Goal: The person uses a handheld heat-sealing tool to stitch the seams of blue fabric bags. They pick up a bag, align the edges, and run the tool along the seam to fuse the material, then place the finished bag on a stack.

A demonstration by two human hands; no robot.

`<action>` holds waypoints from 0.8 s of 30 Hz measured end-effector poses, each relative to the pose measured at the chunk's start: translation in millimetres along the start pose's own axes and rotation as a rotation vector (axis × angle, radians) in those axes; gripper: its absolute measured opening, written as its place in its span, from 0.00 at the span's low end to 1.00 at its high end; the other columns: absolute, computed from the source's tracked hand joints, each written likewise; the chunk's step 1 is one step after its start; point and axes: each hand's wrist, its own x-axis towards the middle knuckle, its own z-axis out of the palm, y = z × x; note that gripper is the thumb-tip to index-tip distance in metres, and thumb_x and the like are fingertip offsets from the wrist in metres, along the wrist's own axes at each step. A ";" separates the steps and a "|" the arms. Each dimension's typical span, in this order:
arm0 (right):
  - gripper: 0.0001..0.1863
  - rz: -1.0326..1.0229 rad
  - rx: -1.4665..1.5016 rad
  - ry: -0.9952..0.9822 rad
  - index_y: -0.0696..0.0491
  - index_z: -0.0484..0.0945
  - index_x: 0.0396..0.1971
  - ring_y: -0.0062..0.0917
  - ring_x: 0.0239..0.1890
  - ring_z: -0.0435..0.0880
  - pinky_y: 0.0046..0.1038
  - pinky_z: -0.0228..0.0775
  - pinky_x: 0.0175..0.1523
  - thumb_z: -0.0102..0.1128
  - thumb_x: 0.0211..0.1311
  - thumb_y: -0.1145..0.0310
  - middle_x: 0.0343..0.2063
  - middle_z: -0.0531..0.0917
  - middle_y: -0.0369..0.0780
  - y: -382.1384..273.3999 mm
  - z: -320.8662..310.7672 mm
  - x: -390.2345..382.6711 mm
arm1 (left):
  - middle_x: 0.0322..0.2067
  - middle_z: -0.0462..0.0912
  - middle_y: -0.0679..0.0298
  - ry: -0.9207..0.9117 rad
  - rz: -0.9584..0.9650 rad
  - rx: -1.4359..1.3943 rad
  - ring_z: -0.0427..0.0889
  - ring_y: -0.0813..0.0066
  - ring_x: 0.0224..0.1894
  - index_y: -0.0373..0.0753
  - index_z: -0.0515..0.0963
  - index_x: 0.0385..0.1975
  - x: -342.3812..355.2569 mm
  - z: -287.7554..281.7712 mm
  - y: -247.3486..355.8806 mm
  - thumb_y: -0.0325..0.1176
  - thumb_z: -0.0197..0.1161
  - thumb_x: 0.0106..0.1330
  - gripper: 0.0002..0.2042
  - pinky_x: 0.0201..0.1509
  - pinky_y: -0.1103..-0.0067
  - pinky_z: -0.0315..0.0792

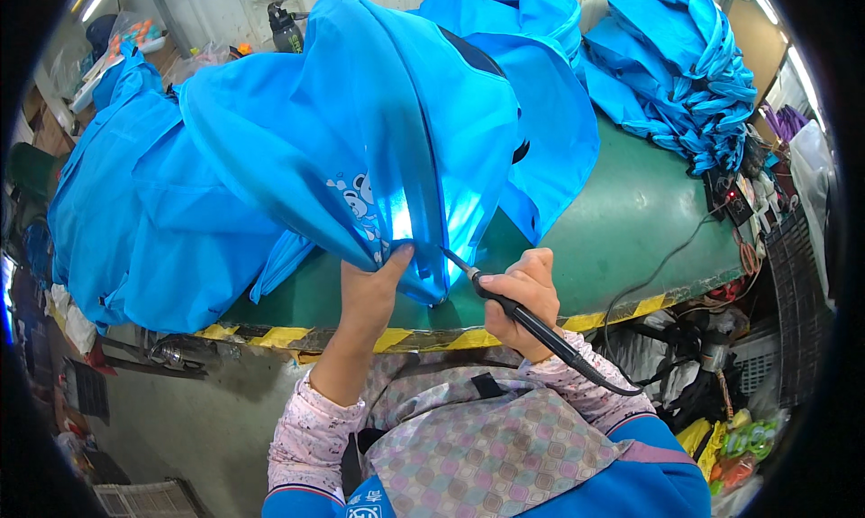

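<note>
A sky-blue fabric canopy [297, 113] with a curved rib and a white bear print stands in front of me on the table. My left hand [368, 293] pinches its lower edge, thumb on the outside and the other fingers mostly hidden behind the cloth. Closed around the black handle of a soldering iron [569, 352] is my right hand [525, 302]. The iron's thin tip points left at the cloth beside the rib, close to the lower corner; whether it touches, I cannot tell. A bright patch of light shows on the fabric there.
The green table [649, 221] has a yellow-and-black striped front edge [468, 340]. More blue fabric [135, 221] lies at left, and a bunched blue pile [676, 68] at the far right. A black power cord [644, 279] runs to a box [734, 203]. A dark bottle [286, 30] stands behind.
</note>
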 end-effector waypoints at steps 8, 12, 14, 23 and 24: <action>0.13 -0.042 -0.018 -0.014 0.53 0.81 0.38 0.26 0.23 0.69 0.31 0.58 0.37 0.68 0.51 0.70 0.20 0.72 0.32 6.2 7.6 10.9 | 0.41 0.80 0.66 -0.054 -0.005 0.149 0.79 0.77 0.42 0.34 0.75 0.49 0.7 -1.6 7.9 0.23 0.65 0.64 0.15 0.47 0.78 0.74; 0.09 0.200 0.128 0.068 0.53 0.81 0.37 0.28 0.23 0.68 0.31 0.59 0.37 0.65 0.61 0.65 0.23 0.77 0.35 4.4 7.2 10.3 | 0.42 0.79 0.65 -0.091 -0.042 0.162 0.79 0.77 0.44 0.34 0.74 0.50 -0.6 -4.3 10.0 0.25 0.66 0.64 0.16 0.48 0.78 0.74; 0.10 0.205 0.166 0.136 0.53 0.82 0.37 0.28 0.25 0.68 0.32 0.59 0.38 0.63 0.63 0.62 0.23 0.78 0.35 0.1 0.5 9.6 | 0.44 0.79 0.64 -0.056 -0.044 0.268 0.78 0.77 0.45 0.34 0.73 0.51 -6.9 -7.0 4.0 0.26 0.66 0.64 0.16 0.50 0.79 0.73; 0.14 0.032 0.174 0.038 0.55 0.82 0.38 0.27 0.23 0.68 0.31 0.58 0.36 0.64 0.61 0.60 0.19 0.76 0.35 -5.1 0.2 11.7 | 0.44 0.81 0.67 -0.008 0.075 -0.060 0.76 0.83 0.43 0.31 0.77 0.50 -47.3 -1.8 -45.4 0.27 0.61 0.71 0.11 0.51 0.82 0.70; 0.13 -0.001 0.182 0.022 0.55 0.81 0.38 0.27 0.22 0.69 0.31 0.57 0.36 0.65 0.59 0.62 0.19 0.76 0.34 -5.9 3.2 12.7 | 0.44 0.81 0.67 -0.004 0.058 -0.087 0.76 0.84 0.42 0.31 0.77 0.50 -44.9 -1.4 -47.5 0.28 0.61 0.71 0.11 0.50 0.83 0.70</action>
